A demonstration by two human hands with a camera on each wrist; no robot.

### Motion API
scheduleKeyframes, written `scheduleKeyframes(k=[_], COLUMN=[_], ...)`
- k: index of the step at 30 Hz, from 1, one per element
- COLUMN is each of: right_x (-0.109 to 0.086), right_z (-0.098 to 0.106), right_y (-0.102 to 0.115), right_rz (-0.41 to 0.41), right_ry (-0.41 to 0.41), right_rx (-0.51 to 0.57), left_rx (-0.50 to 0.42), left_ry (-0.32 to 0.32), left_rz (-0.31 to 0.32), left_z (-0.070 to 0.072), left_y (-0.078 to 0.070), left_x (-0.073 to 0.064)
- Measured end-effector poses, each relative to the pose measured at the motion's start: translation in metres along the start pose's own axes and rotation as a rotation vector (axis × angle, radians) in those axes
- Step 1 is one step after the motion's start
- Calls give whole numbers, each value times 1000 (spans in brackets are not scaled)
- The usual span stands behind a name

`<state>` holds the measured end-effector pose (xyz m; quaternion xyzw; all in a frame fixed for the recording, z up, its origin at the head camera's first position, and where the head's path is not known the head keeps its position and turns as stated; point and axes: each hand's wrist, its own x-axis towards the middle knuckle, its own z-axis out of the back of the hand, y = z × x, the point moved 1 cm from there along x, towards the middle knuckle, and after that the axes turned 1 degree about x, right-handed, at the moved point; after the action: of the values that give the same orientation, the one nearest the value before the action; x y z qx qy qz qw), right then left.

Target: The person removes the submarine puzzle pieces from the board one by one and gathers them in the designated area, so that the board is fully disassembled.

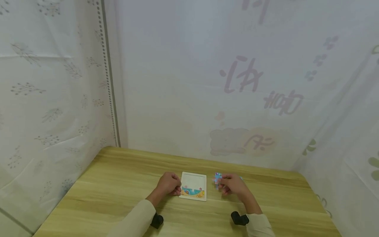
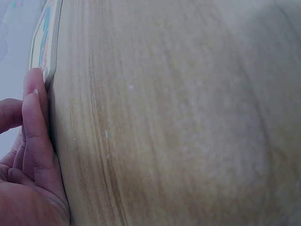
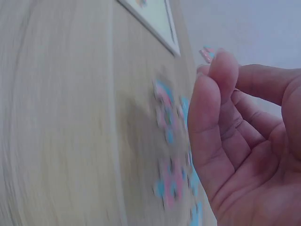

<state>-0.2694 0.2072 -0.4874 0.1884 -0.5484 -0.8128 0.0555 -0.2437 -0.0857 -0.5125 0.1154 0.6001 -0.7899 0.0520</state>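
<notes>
A white-framed jigsaw puzzle tray lies on the table, its lower part filled with teal and orange picture pieces. My left hand touches the tray's left edge near the lower corner; in the left wrist view the fingertips meet that corner. To the tray's right, my right hand pinches a puzzle piece between thumb and finger. Only a pink-and-blue bit of this puzzle piece shows past the fingertips in the right wrist view. Loose pink-and-blue puzzle pieces lie on the table below that hand, partly hidden by it.
The wood-grain table runs back to a white printed curtain. More curtain hangs at the left and right sides. Black wrist-worn devices sit beside both forearms, close above the tabletop.
</notes>
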Motion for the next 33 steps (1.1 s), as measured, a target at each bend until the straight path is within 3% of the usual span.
scheduleKeyframes(k=[11, 19, 33], right_x=[-23, -36, -39], right_z=[47, 63, 65], right_y=[-20, -35, -55], right_rz=[-70, -116, -176], right_ry=[-158, -280, -285], right_rx=[28, 7, 16], left_rx=[-9, -24, -17], left_ry=[7, 11, 12], left_rz=[4, 3, 14], left_z=[-1, 1, 1], left_y=[5, 6, 2], left_x=[4, 6, 3])
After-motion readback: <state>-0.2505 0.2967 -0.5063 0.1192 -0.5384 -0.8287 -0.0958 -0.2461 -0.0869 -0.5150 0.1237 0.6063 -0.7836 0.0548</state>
